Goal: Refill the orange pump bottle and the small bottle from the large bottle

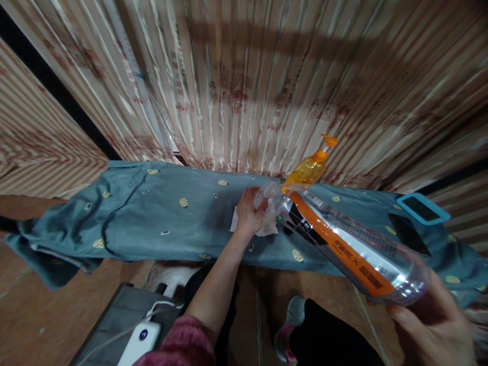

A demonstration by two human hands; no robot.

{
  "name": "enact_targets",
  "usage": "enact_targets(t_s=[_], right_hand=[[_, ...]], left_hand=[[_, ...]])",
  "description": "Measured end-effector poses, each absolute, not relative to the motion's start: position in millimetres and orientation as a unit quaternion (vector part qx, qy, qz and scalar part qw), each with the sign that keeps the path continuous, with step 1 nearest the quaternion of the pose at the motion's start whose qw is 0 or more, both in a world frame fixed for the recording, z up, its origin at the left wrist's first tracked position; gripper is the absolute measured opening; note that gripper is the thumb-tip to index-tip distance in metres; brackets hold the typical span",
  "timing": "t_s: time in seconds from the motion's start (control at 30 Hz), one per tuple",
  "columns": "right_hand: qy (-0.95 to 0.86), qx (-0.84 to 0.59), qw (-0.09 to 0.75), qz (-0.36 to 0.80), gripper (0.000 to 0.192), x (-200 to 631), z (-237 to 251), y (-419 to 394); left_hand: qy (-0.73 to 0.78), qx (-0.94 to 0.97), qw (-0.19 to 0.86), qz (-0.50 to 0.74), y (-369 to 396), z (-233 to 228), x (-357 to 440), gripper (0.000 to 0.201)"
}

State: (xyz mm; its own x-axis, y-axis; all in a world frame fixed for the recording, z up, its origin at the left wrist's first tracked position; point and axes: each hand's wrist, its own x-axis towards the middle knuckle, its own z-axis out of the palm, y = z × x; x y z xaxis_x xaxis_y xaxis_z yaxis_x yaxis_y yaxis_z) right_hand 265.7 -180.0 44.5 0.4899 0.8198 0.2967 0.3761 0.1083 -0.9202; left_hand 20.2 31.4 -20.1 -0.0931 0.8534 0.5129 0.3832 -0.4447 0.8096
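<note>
My right hand grips the base of a large clear plastic bottle with an orange and black label. The bottle is tilted, its open neck pointing down toward my left hand. My left hand holds a crumpled white tissue against the bottle's mouth, just above the blue-grey cloth that covers a narrow table. An orange pump bottle stands behind the clear bottle's neck, close to the striped curtain.
A dark phone and a device with a light-blue frame lie on the cloth at the right. Below the table sit a grey bag and a white power bank with cable. My shoe rests on the brown floor.
</note>
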Motion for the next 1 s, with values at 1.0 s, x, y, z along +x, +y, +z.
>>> enact_targets(t_s=[1.0], right_hand=[[-0.411,-0.624,0.624,0.229,0.079,251,57,-174]], left_hand=[[0.475,0.644,0.207,0.562,33,-23,20,0.023]])
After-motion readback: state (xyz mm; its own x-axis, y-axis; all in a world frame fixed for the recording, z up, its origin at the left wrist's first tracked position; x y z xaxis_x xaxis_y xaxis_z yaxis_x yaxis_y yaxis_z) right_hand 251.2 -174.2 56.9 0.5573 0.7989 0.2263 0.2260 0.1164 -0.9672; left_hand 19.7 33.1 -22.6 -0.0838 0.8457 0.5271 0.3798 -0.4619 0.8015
